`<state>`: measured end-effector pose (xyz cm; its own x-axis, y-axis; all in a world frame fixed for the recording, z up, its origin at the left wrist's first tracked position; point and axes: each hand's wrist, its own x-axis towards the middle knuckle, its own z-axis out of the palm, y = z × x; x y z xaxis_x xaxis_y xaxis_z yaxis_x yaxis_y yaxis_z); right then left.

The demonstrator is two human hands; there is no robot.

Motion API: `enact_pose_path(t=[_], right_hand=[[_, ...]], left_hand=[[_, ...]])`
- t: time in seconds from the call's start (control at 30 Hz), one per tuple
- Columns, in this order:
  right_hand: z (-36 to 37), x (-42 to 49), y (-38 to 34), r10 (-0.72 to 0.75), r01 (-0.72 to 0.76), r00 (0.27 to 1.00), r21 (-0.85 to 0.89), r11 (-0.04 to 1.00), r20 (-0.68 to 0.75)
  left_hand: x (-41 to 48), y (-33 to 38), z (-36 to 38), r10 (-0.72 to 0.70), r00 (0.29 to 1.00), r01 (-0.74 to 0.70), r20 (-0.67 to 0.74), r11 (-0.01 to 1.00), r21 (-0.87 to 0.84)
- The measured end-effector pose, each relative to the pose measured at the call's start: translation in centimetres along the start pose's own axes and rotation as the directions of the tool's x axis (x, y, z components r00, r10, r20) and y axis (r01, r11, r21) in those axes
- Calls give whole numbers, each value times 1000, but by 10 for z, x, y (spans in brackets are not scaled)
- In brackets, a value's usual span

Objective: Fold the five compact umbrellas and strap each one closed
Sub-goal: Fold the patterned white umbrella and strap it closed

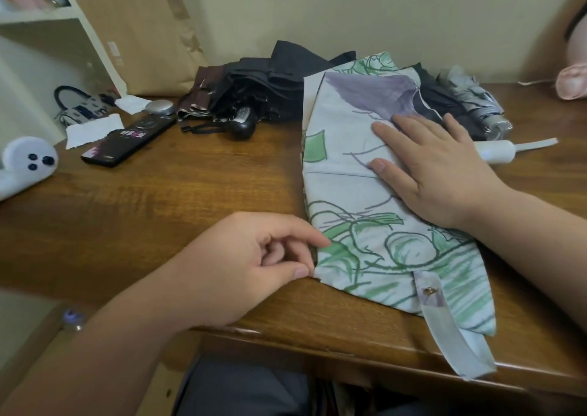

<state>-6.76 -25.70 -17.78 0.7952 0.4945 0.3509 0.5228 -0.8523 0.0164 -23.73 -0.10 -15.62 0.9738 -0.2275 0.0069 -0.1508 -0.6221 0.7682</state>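
Note:
A white umbrella (352, 193) printed with green and purple drawings lies flattened on the wooden table (190, 193). My right hand (435, 167) presses flat on its canopy with straight fingers. My left hand (251, 266) pinches the canopy's left edge near the table's front between thumb and forefinger. Its closing strap (444, 323) with a metal snap hangs over the table's front edge. The white handle (495, 151) sticks out to the right behind my right hand. Black and brown umbrellas (254, 97) lie bunched at the back, and a grey one (473, 104) at the back right.
A brown paper bag (143, 34) leans on the wall at the back left. A black box (127, 142), paper scraps, a silver disc and a small patterned bag sit at the left. A white rounded device (25, 164) is at the far left. A pink object (571, 82) is at the right edge.

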Motion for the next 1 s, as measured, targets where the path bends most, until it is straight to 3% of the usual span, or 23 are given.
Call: enact_pose_path(t=[0.1, 0.2, 0.27, 0.33, 0.4, 0.47, 0.57, 0.63, 0.73, 0.8, 0.83, 0.93, 1.0], right_hand=[[-1, 0, 0, -12, 12, 1000, -7, 1000, 6], [-3, 1, -1, -18, 18, 1000, -7, 1000, 23], [-2, 0, -1, -22, 23, 999, -17, 1000, 25], [-2, -1, 0, -35, 36, 999, -30, 999, 32], [-3, -2, 1, -42, 44, 998, -40, 998, 50], [-4, -3, 1, -52, 55, 997, -47, 997, 62], [-6, -2, 3, -68, 71, 995, -42, 997, 72], [-6, -2, 4, -86, 88, 994, -31, 996, 67], [-10, -3, 4, -72, 70, 994, 28, 997, 77], [-17, -3, 3, -49, 41, 994, 85, 996, 96], [-24, -3, 3, -34, 25, 995, 100, 995, 95], [-65, -24, -3, 151, -169, 983, 192, 967, 103], [-91, -63, -11, 320, -327, 944, 402, 855, 86]], left_hand=[[1, -2, -10, 129, 990, -140, 63, 965, 223], [20, 7, -16, 318, 944, -274, -84, 902, 334], [46, 16, -16, 424, 903, -358, -66, 829, 430], [72, 19, -11, 388, 904, -419, 181, 713, 563], [86, 10, -6, 220, 874, -474, 433, 580, 662], [86, -4, -6, 137, 829, -516, 543, 564, 645], [86, -10, -15, 156, 792, -536, 590, 639, 552], [94, -4, -22, 256, 812, -537, 524, 678, 501], [110, 6, -21, 375, 813, -581, 445, 544, 605], [116, 6, -14, 294, 809, -587, 509, 443, 678], [117, 4, -11, 242, 811, -581, 533, 446, 681], [120, -3, -12, 219, 791, -596, 571, 488, 638], [122, -5, -14, 222, 773, -614, 594, 496, 614]])
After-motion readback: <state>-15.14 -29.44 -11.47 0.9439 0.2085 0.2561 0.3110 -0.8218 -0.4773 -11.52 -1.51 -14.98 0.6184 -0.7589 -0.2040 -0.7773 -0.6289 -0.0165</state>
